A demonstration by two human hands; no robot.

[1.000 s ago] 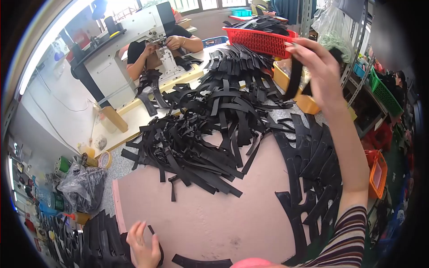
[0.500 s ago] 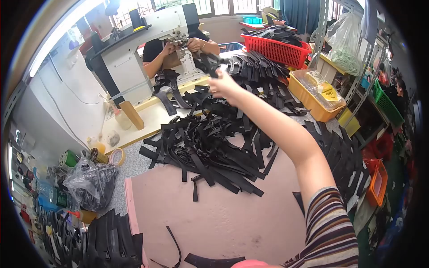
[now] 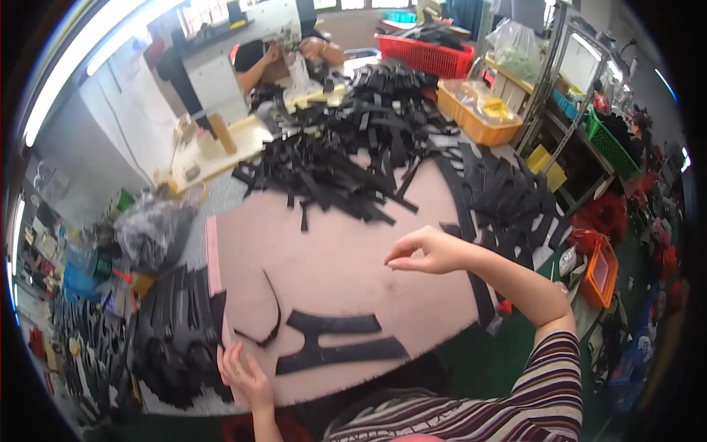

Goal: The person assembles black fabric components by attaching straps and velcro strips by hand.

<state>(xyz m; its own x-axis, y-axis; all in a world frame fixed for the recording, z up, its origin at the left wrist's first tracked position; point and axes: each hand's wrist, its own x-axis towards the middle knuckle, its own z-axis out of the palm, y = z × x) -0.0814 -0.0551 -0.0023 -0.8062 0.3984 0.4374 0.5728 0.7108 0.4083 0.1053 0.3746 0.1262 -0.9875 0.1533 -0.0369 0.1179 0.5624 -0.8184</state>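
My right hand hovers over the pink board, its thumb and fingertips pinched together with nothing visible between them. My left hand is at the board's left edge, fingers apart, beside a stack of black fabric pieces. An H-shaped black piece lies flat on the near part of the board, between my hands. Left of it is a thin curved black strip. A large tangled heap of black strips covers the far side of the board.
Across the table a person's hands work at a sewing machine. A red basket and a yellow bin stand at the back right. More black pieces lie at right; a plastic bag sits at left.
My right hand has drawn back from the far heap, where it held black material, to above the board. My left hand has come into view. The camera has tilted down.
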